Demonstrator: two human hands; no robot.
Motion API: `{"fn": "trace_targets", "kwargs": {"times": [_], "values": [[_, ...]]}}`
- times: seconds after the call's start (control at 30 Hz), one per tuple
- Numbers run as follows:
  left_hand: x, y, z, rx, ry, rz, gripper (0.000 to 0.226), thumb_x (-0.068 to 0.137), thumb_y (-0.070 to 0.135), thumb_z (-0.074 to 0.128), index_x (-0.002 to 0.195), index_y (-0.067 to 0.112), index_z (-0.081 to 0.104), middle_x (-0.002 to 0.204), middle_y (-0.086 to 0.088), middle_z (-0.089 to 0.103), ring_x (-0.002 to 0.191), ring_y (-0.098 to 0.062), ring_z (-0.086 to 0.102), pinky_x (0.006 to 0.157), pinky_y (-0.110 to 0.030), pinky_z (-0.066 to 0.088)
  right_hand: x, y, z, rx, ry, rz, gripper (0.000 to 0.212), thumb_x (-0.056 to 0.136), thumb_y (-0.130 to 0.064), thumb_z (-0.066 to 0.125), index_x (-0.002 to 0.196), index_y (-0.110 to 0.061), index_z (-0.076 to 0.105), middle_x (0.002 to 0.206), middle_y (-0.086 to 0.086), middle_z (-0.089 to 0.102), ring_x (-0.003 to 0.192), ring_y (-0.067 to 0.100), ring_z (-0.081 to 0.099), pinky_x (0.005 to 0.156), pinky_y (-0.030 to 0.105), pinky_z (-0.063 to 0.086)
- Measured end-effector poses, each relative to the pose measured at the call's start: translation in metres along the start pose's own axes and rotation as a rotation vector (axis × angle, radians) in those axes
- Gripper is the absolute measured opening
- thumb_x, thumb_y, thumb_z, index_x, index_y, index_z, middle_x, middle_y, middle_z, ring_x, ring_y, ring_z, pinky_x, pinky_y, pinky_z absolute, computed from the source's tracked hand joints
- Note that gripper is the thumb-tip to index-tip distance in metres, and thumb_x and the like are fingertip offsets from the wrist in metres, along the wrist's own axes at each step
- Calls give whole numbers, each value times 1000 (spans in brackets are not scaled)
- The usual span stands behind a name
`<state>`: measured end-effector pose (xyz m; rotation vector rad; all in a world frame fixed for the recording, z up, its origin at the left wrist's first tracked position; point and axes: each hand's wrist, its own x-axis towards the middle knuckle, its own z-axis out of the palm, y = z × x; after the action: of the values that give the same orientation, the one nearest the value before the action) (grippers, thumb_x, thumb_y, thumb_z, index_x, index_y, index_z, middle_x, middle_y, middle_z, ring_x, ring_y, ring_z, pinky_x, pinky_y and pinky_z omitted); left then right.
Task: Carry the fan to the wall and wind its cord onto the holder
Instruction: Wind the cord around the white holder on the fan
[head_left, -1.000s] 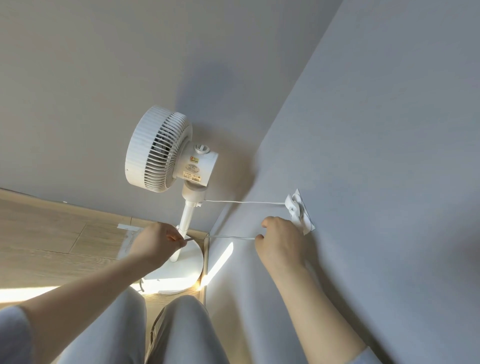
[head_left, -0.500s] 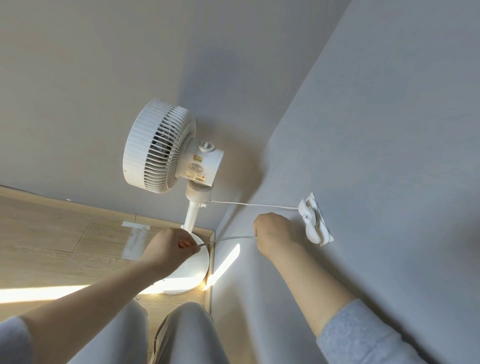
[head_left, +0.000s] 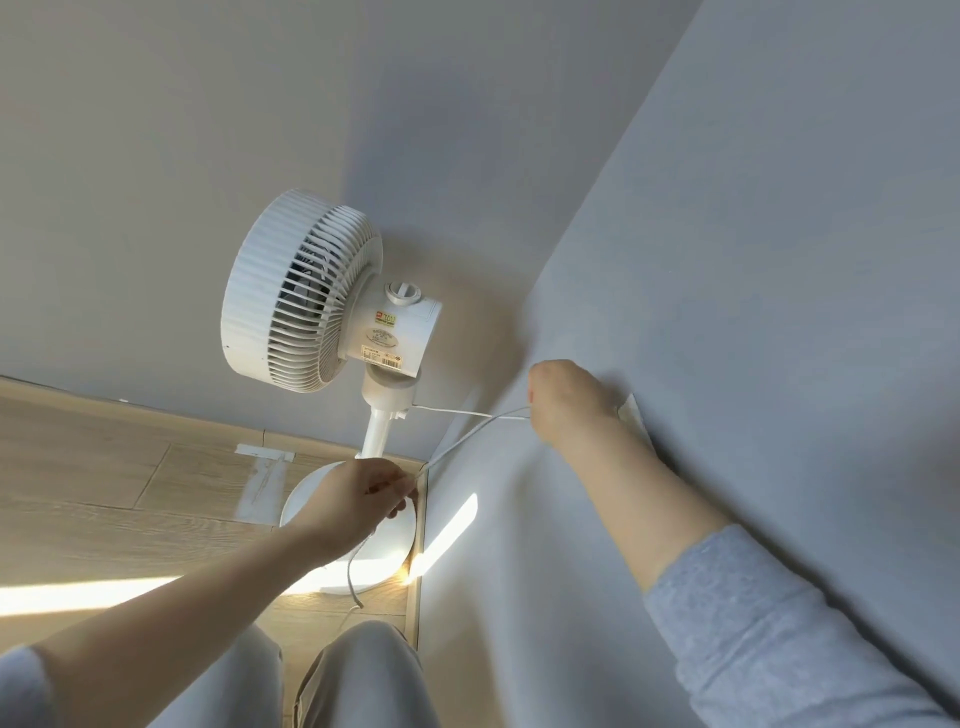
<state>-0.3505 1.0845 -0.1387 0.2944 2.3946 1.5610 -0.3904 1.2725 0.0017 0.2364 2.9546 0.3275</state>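
The white pedestal fan (head_left: 317, 301) stands in the room corner on its round base (head_left: 382, 551). Its thin white cord (head_left: 467, 436) runs from the fan's neck toward the wall on the right, and a second strand slants down to my left hand (head_left: 363, 493), which pinches it in front of the base. A loose end hangs below that hand. My right hand (head_left: 566, 400) grips the cord against the right wall. It covers the white wall holder (head_left: 629, 410), of which only an edge shows.
Grey walls meet in the corner behind the fan. Wood floor (head_left: 104, 493) with a sunlit stripe lies at left. My knees (head_left: 358, 670) in grey trousers are at the bottom, close to the fan's base.
My right hand has risen with the cord and now covers the holder, which was in plain sight before. The strand between my hands now slants upward. My left hand stays by the base.
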Motion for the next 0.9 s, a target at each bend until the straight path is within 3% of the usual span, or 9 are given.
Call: {"fn": "trace_targets", "kwargs": {"times": [0.13, 0.2, 0.27, 0.37, 0.43, 0.57, 0.63, 0.8, 0.9], "values": [[2, -1, 4, 23, -41, -11, 26, 93, 22, 51, 72, 26, 65, 75, -2, 67, 70, -13, 60, 64, -20, 46, 24, 17, -3, 175, -115, 72, 27, 87, 5, 50, 108, 0, 65, 105, 18, 71, 90, 31, 68, 77, 34, 56], [1, -2, 7, 1, -53, -22, 27, 94, 23, 49, 73, 21, 66, 72, 1, 65, 66, -10, 58, 62, -17, 44, 39, 26, -5, 269, -199, 157, 16, 90, 1, 50, 89, -1, 65, 77, 14, 74, 77, 30, 68, 73, 35, 58], [0, -2, 8, -18, -56, -27, 28, 94, 24, 49, 76, 15, 68, 70, 0, 65, 65, -10, 57, 63, -18, 43, 50, 34, -11, 397, -306, 268, 26, 94, -1, 47, 70, -4, 56, 48, 6, 67, 76, 25, 65, 72, 33, 59], [0, -1, 6, -15, -56, -23, 29, 94, 26, 51, 79, 10, 70, 73, -4, 67, 69, -17, 61, 66, -28, 48, 57, 39, -30, 435, -404, 309, 30, 97, 1, 42, 68, -2, 47, 48, 11, 64, 37, 19, 63, 31, 20, 46], [1, -1, 4, -9, -57, -18, 28, 93, 28, 52, 80, 11, 71, 75, -5, 69, 72, -21, 63, 67, -32, 50, 53, 39, -39, 415, -490, 345, 31, 100, -1, 36, 71, 5, 46, 41, 14, 61, 21, 14, 53, 25, 18, 42], [4, 1, -1, 9, -41, -1, 24, 92, 29, 53, 83, 16, 71, 74, 2, 69, 70, -11, 63, 63, -20, 47, 53, 37, -45, 431, -468, 371, 16, 99, 1, 37, 97, 9, 50, 119, 27, 63, 21, 20, 54, 25, 21, 44], [5, 2, -4, 5, -21, 6, 20, 91, 27, 55, 84, 16, 71, 76, 1, 71, 73, -13, 65, 65, -24, 50, 51, 40, -48, 411, -442, 353, 16, 99, -1, 37, 101, 8, 50, 127, 26, 60, 22, 19, 55, 28, 21, 46], [2, 13, -7, 8, 20, 42, 15, 89, 24, 58, 85, 20, 71, 75, 2, 71, 69, -10, 65, 62, -19, 49, 41, 50, -67, 401, -241, 253, 12, 90, 7, 50, 79, 2, 52, 82, 19, 63, 24, 16, 55, 33, 21, 50], [-2, 22, -8, 11, 28, 63, 14, 90, 22, 57, 87, 19, 71, 77, 1, 72, 71, -10, 65, 66, -22, 51, 36, 51, -72, 255, -327, 350, 29, 95, 1, 45, 69, 3, 58, 50, 12, 66, 25, 13, 56, 33, 18, 50]]}}
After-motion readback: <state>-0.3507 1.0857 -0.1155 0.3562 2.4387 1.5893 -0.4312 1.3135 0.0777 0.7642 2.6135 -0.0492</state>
